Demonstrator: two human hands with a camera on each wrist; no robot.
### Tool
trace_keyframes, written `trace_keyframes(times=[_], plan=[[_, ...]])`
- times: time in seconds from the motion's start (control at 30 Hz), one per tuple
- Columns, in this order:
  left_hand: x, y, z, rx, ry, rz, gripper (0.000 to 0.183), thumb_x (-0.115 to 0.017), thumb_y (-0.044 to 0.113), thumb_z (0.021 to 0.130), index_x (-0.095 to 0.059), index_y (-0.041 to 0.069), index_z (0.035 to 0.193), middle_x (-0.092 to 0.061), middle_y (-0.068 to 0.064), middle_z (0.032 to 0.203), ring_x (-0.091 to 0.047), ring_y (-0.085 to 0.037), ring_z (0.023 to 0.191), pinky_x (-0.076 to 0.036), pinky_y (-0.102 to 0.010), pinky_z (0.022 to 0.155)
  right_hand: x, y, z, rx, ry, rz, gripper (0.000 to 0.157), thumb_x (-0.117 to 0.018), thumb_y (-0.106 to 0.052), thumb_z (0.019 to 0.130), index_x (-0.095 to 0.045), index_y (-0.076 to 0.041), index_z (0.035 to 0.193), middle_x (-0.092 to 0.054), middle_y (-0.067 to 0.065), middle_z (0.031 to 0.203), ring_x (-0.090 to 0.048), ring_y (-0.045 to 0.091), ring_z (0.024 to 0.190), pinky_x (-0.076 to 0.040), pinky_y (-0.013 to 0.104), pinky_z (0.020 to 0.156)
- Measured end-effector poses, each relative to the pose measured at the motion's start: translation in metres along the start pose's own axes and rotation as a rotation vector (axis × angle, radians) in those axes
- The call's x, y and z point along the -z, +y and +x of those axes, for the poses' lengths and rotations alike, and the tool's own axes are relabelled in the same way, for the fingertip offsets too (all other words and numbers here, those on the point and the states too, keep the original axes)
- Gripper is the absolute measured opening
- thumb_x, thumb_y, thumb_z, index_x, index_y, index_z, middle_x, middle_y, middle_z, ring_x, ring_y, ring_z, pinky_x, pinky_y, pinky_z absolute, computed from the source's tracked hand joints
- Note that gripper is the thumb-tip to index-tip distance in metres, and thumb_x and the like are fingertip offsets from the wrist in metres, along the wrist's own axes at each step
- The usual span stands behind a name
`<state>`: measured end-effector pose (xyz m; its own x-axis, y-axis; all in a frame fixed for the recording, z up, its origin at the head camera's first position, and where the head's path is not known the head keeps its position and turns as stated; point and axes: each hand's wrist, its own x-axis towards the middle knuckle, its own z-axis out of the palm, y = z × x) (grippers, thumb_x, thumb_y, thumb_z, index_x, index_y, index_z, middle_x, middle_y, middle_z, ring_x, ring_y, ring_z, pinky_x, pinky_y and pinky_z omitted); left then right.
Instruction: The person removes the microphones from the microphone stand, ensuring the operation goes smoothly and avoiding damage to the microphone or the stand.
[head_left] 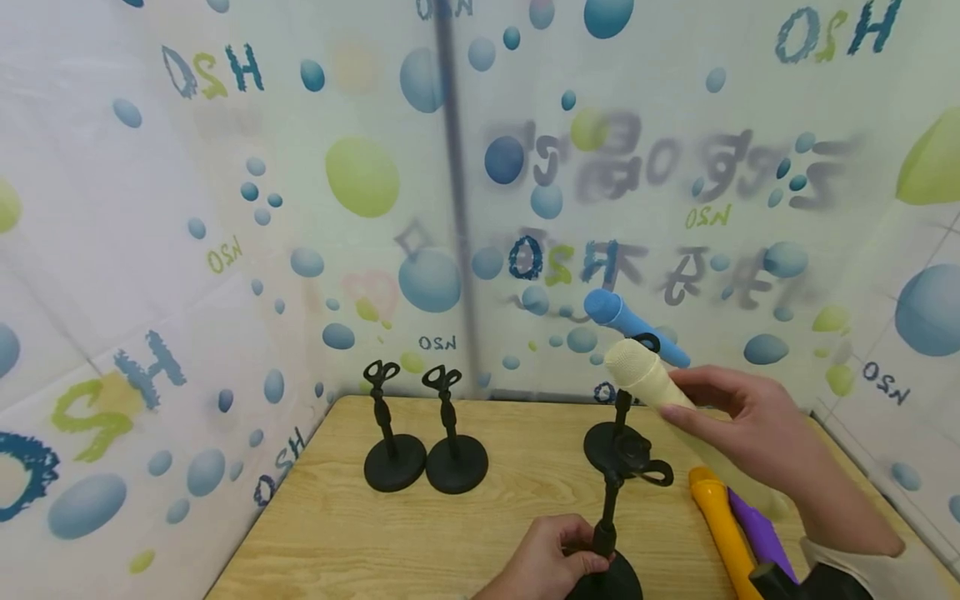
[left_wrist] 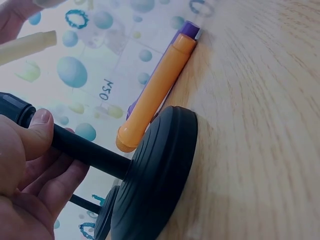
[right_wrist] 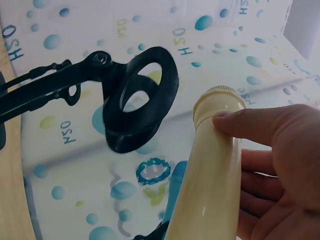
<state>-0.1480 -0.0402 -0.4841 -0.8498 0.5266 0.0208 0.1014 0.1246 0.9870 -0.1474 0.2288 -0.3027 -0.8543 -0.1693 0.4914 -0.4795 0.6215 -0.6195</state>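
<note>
In the head view my left hand point(head_left: 543, 558) grips the stem of a black microphone stand point(head_left: 610, 508) near the front of the table. Its round base point(left_wrist: 160, 170) is at the tabletop in the left wrist view. My right hand point(head_left: 765, 425) holds a cream microphone point(head_left: 637, 367) in the air, head end pointing up and left. Seen from the right wrist, the thumb lies just under the head of the microphone point(right_wrist: 210, 170), and the stand's looped clip point(right_wrist: 167, 85) is beside it, apart from it. Behind, a blue microphone point(head_left: 637, 327) rests tilted in another stand point(head_left: 600, 446).
Two more black stands point(head_left: 393, 462) point(head_left: 456, 465) stand side by side at the back left, their clips bare. An orange microphone point(head_left: 722, 521) and a purple microphone point(head_left: 761, 533) lie on the wooden table point(head_left: 337, 542) at the right. A patterned curtain point(head_left: 360, 275) surrounds the table.
</note>
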Motion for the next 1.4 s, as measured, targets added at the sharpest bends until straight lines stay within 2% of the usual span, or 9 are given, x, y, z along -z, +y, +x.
trace_keyframes(times=[0.1, 0.17, 0.37, 0.57, 0.8, 0.93, 1.1, 1.27, 1.4], plan=[[-0.001, 0.0, 0.001, -0.006, -0.001, 0.011, 0.006, -0.078, 0.005, 0.098, -0.08, 0.005, 0.103, -0.083, -0.001, 0.098, -0.072, 0.0, 0.093, -0.057, -0.017, 0.086, 0.002, 0.006, -0.004, -0.042, -0.012, -0.026, 0.034, -0.083, -0.021, 0.098, -0.077, -0.013, 0.13, -0.079, 0.007, 0.123, -0.065, -0.016, 0.103, -0.056, 0.012, 0.082], [-0.001, 0.0, 0.001, -0.011, 0.001, 0.012, 0.006, -0.078, 0.005, 0.098, -0.08, 0.005, 0.103, -0.083, -0.001, 0.098, -0.072, 0.0, 0.093, -0.057, -0.017, 0.086, 0.003, 0.01, -0.007, -0.081, -0.025, -0.048, 0.033, -0.082, -0.026, 0.099, -0.077, -0.014, 0.13, -0.079, 0.009, 0.125, -0.064, -0.018, 0.102, -0.056, 0.013, 0.083], [-0.001, -0.001, 0.002, -0.03, -0.001, 0.013, 0.006, -0.078, 0.005, 0.097, -0.079, 0.004, 0.103, -0.083, -0.002, 0.099, -0.072, 0.001, 0.093, -0.057, -0.017, 0.086, 0.002, 0.027, -0.017, -0.189, -0.06, -0.124, 0.044, -0.08, -0.038, 0.1, -0.075, -0.009, 0.132, -0.079, 0.013, 0.125, -0.069, -0.012, 0.093, -0.058, 0.019, 0.077], [0.0, -0.001, 0.002, -0.036, -0.01, 0.012, 0.007, -0.078, 0.005, 0.098, -0.079, 0.003, 0.104, -0.083, -0.002, 0.1, -0.071, 0.002, 0.092, -0.057, -0.016, 0.085, 0.002, 0.045, -0.029, -0.24, -0.077, -0.104, 0.047, -0.078, -0.034, 0.102, -0.072, -0.002, 0.135, -0.08, 0.015, 0.12, -0.071, -0.006, 0.086, -0.059, 0.021, 0.073], [0.0, -0.001, 0.002, -0.055, -0.016, 0.014, 0.008, -0.078, 0.006, 0.098, -0.079, 0.002, 0.104, -0.084, -0.004, 0.1, -0.071, 0.003, 0.093, -0.057, -0.016, 0.086, 0.006, 0.063, -0.037, -0.353, -0.092, -0.129, 0.051, -0.076, -0.039, 0.103, -0.071, 0.001, 0.134, -0.079, 0.018, 0.121, -0.068, -0.009, 0.084, -0.058, 0.019, 0.072], [0.0, -0.001, 0.003, -0.056, -0.022, 0.007, 0.008, -0.078, 0.005, 0.098, -0.079, 0.002, 0.106, -0.084, -0.004, 0.101, -0.071, 0.002, 0.094, -0.057, -0.016, 0.086, 0.011, 0.077, -0.043, -0.409, -0.114, -0.172, 0.058, -0.074, -0.045, 0.103, -0.07, 0.004, 0.134, -0.079, 0.02, 0.121, -0.073, 0.004, 0.089, -0.057, 0.022, 0.071], [0.0, -0.002, 0.003, -0.036, -0.031, -0.01, 0.009, -0.076, 0.003, 0.099, -0.079, 0.002, 0.108, -0.084, -0.005, 0.104, -0.072, 0.001, 0.095, -0.057, -0.016, 0.086, 0.015, 0.095, -0.055, -0.495, -0.14, -0.203, 0.069, -0.07, -0.053, 0.104, -0.067, 0.008, 0.135, -0.077, 0.025, 0.122, -0.076, 0.029, 0.099, -0.062, 0.035, 0.074], [0.001, -0.001, 0.003, -0.024, -0.029, -0.009, 0.01, -0.076, 0.003, 0.098, -0.079, 0.003, 0.108, -0.084, -0.004, 0.104, -0.073, 0.0, 0.095, -0.057, -0.016, 0.087, 0.02, 0.112, -0.069, -0.572, -0.147, -0.203, 0.077, -0.068, -0.056, 0.104, -0.064, 0.014, 0.135, -0.074, 0.031, 0.123, -0.074, 0.038, 0.103, -0.064, 0.044, 0.079], [0.001, 0.0, 0.002, -0.026, -0.028, -0.002, 0.01, -0.077, 0.003, 0.098, -0.08, 0.003, 0.108, -0.084, -0.004, 0.104, -0.072, 0.001, 0.095, -0.057, -0.016, 0.087, 0.024, 0.124, -0.079, -0.654, -0.184, -0.204, 0.085, -0.065, -0.058, 0.105, -0.058, 0.02, 0.136, -0.071, 0.036, 0.125, -0.073, 0.042, 0.103, -0.061, 0.055, 0.086]])
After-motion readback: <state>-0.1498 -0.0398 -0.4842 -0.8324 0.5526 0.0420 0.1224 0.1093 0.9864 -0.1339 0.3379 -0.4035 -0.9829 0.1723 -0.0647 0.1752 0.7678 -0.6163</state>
